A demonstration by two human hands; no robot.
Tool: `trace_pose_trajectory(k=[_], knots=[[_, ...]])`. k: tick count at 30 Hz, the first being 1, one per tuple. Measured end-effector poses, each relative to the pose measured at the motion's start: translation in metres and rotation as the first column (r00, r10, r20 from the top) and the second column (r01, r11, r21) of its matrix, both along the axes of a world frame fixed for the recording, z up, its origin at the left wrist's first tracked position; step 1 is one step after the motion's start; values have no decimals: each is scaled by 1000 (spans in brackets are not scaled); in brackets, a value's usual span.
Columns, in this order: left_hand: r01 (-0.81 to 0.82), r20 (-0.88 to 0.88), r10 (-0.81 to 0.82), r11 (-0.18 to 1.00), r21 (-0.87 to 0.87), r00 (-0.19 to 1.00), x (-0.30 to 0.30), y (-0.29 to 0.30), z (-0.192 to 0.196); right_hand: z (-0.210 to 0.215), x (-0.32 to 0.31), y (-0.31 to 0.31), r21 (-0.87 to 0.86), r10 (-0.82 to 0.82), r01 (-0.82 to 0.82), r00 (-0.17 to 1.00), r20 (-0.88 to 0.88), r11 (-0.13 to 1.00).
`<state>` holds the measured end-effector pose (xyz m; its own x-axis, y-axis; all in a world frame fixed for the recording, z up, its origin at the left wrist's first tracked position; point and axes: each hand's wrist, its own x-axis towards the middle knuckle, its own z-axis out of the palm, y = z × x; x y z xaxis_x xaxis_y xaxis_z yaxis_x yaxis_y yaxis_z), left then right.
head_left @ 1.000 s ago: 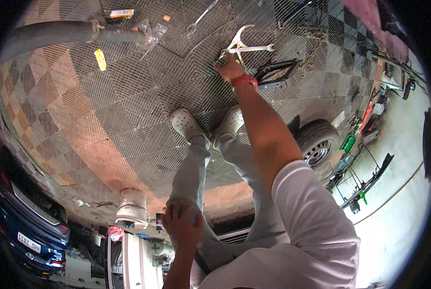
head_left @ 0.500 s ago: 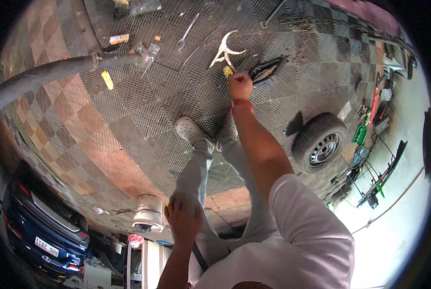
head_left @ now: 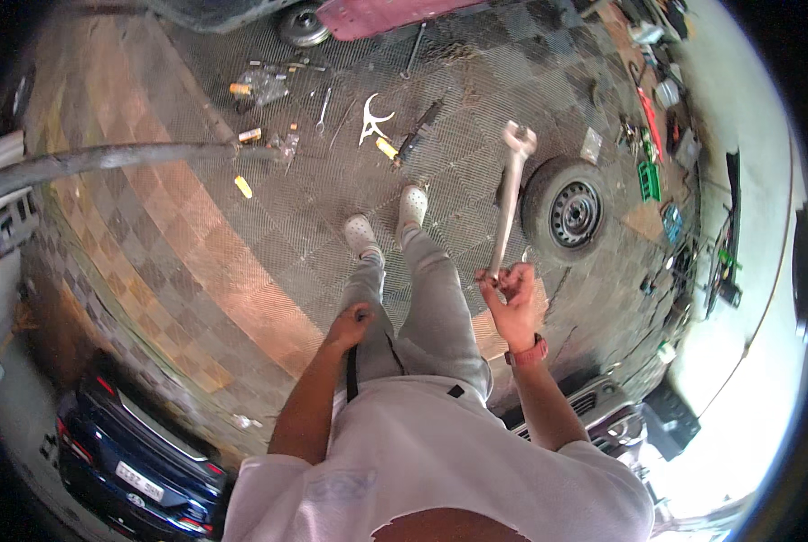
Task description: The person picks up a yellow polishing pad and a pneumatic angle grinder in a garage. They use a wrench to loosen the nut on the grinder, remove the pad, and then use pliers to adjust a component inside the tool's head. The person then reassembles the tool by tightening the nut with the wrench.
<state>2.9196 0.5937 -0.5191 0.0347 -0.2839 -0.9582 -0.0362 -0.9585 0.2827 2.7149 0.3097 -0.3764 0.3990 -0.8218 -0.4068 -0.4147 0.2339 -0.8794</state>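
Observation:
A long combination wrench (head_left: 511,194) stands up from my right hand (head_left: 514,294), its big jaw end raised. That hand pinches its lower end between thumb and fingers, the other fingers partly spread. My left hand (head_left: 354,323) is loosely curled beside my left thigh, and no tool shows in it. On the mat beyond my shoes lie a pale forked metal piece (head_left: 373,120), a yellow packet (head_left: 387,148) and a dark long object (head_left: 419,132). A smaller wrench (head_left: 324,112) lies to their left.
A wheel with tyre (head_left: 567,210) lies right of my feet. A thick dark pole (head_left: 124,157) reaches in from the left. Part of a pink vehicle panel (head_left: 381,14) is ahead. Tools and a green crate (head_left: 648,181) line the right wall. A dark car (head_left: 146,452) stands lower left.
My right hand has come up from the floor and back toward me, now with the wrench in it. My left hand has left my knee and curled. I stand more upright.

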Motion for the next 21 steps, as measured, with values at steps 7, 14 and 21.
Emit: trace_pose_trajectory(k=[7, 14, 21], knots=[[460, 415, -408, 887, -30, 813, 87, 56, 15, 11, -105, 75, 134, -472, 455, 866, 165, 881], [491, 492, -356, 854, -174, 795, 82, 45, 20, -65, -324, 253, 22, -462, 585, 663, -589, 811], [516, 455, -440, 855, -50, 774, -98, -67, 22, -124, -491, 520, 301, -334, 731, 585, -740, 613]])
